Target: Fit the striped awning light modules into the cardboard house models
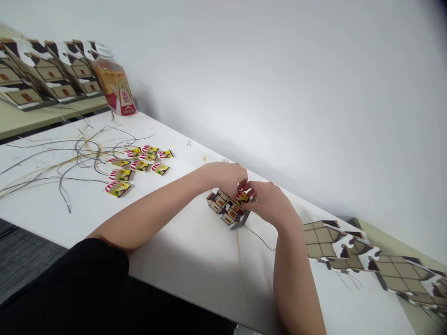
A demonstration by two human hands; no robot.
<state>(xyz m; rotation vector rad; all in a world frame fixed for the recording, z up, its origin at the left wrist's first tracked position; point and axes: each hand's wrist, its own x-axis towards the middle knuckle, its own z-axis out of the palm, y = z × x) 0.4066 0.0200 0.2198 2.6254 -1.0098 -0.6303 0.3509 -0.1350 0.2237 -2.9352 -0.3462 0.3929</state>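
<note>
A small cardboard house (223, 208) with printed windows and a snowy roof lies tilted on the white table. At its upper right, a yellow card piece with red stripes (242, 197) is between my fingers. My left hand (228, 177) is bent over the top of the house, its fingers closed near the card piece. From the right, my right hand (267, 200) pinches the same piece at its right side. A dark wire and a pale wire come out from under the house.
Several striped card pieces (139, 165) with long tangled wires (94, 151) lie at the left. A bottle (117, 86) stands at the back left beside a row of card houses (63, 74). More card houses (323, 239) lie at the right.
</note>
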